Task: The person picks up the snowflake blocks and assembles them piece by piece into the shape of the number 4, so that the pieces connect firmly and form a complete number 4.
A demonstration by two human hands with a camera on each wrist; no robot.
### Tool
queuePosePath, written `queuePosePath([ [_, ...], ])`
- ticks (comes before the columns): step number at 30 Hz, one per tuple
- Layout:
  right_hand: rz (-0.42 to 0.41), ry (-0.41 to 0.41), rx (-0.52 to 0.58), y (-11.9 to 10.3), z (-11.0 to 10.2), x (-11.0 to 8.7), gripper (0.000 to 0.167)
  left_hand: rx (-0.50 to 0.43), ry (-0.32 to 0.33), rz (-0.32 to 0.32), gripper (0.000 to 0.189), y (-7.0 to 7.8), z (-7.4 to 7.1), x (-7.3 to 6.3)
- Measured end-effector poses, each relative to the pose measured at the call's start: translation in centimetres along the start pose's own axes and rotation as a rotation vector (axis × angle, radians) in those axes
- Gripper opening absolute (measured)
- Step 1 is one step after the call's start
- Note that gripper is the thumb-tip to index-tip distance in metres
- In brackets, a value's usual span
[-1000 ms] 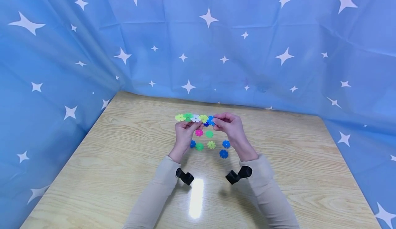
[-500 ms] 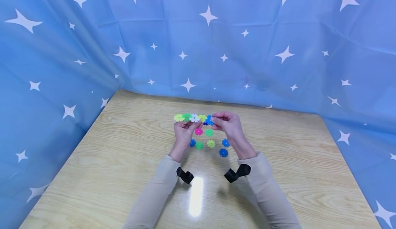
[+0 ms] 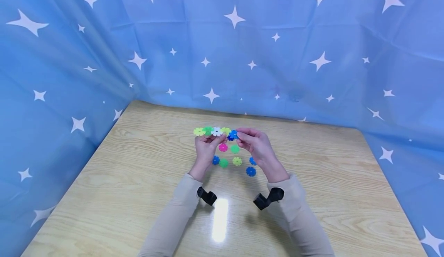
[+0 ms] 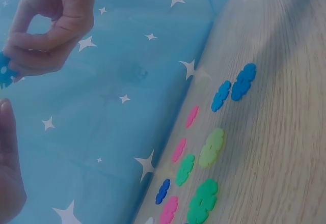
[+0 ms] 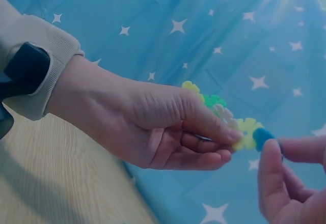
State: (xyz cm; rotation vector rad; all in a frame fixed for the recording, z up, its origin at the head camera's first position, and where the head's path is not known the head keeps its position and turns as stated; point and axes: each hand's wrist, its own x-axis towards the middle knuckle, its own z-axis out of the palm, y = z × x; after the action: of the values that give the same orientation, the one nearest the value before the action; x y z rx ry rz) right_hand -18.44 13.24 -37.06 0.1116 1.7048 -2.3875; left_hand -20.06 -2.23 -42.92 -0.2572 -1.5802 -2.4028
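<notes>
In the head view my left hand (image 3: 206,150) holds up a row of joined plastic snowflake discs, pinched between thumb and fingers. Along it sit a yellow disc (image 3: 199,131), a green disc (image 3: 208,130), a white disc (image 3: 216,131) and a second yellow disc (image 3: 226,130). At the row's right end, my right hand (image 3: 257,145) pinches a blue snowflake disc (image 3: 233,134). That blue disc (image 5: 262,137) meets the end yellow disc (image 5: 248,131) in the right wrist view; whether their slots interlock I cannot tell. Fingers cover part of the blue disc.
Loose discs lie on the wooden table (image 3: 138,180) below the hands: a pink disc (image 3: 223,147), a yellow-green disc (image 3: 237,161), a green disc (image 3: 223,163), a blue disc (image 3: 251,171) and several others. A blue star-patterned curtain (image 3: 263,79) borders the table's back and sides.
The disc row and both hands have drifted slightly left. My right hand has turned a little, and the blue disc looks more tilted than before. The loose discs stay where they were.
</notes>
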Motion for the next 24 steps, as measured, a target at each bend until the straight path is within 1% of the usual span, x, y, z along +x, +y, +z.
queuePosePath([
  [5, 0.020, -0.006, 0.022, 0.1, -0.1, -0.1, 0.012, -0.013, -0.013, 0.005, 0.015, 0.2, 0.0, -0.1],
  [8, 0.071, -0.011, 0.067, 0.1, -0.3, -0.1, 0.013, -0.030, -0.035, 0.020, 0.017, 0.2, -0.1, -0.1],
  [12, 0.136, -0.055, 0.102, 0.2, -0.6, 0.1, 0.018, -0.045, -0.054, 0.045, 0.014, 0.3, -0.2, -0.1],
  [15, 0.157, -0.096, 0.070, 0.3, -0.7, 0.2, 0.023, -0.046, -0.062, 0.044, 0.011, 0.4, -0.3, -0.1],
  [20, 0.150, -0.144, -0.049, 0.2, -0.6, 0.0, 0.029, -0.026, -0.088, 0.023, 0.011, 0.3, -0.7, -0.1],
  [22, 0.142, -0.157, -0.081, 0.2, -0.6, -0.1, 0.030, -0.012, -0.105, 0.033, 0.012, 0.3, -0.9, -0.1],
  [24, 0.142, -0.161, -0.092, 0.1, -0.6, -0.2, 0.030, 0.009, -0.122, 0.050, 0.013, 0.2, -1.0, -0.2],
])
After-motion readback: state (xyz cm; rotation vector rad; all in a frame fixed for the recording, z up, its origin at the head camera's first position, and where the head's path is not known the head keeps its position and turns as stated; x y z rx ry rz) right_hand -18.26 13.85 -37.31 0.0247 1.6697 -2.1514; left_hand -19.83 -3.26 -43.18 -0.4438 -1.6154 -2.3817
